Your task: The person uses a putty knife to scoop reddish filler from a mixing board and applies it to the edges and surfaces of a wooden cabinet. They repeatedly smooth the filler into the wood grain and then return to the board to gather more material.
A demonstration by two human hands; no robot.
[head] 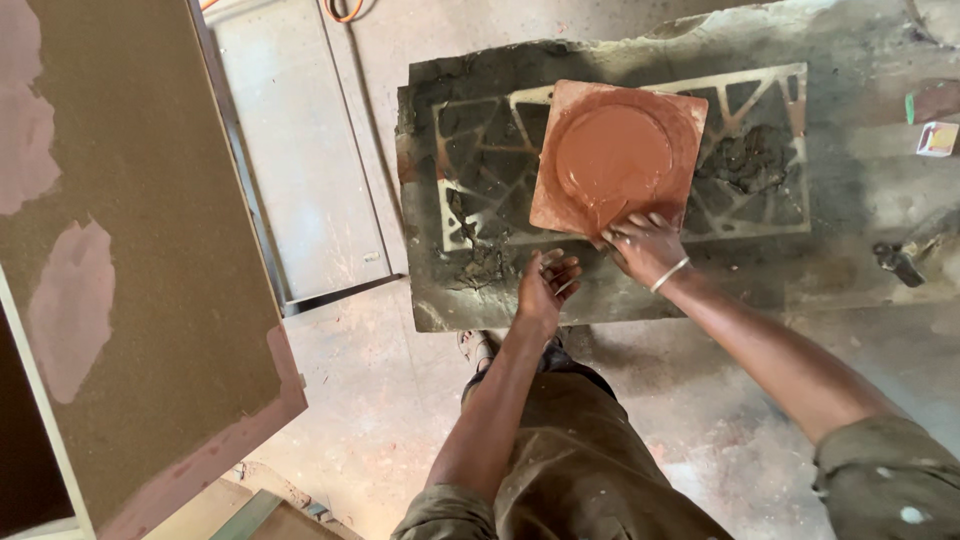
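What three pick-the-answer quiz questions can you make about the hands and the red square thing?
1. Where does the red tile lie?
A. on the metal frame
B. on the floor by the board
C. in the left hand

2. What colour is the bangle on the right wrist?
A. black
B. silver-white
C. green

3. What is the right hand doing?
A. touching the tile's near edge
B. resting on the knee
C. holding a hammer

Answers:
1 A: the tile sits on top of the pale patterned frame on the dark slab.
2 B: a pale shiny ring circles the wrist.
3 A: its fingers press at the tile's lower edge, while the left hand hangs open just beside it, holding nothing.
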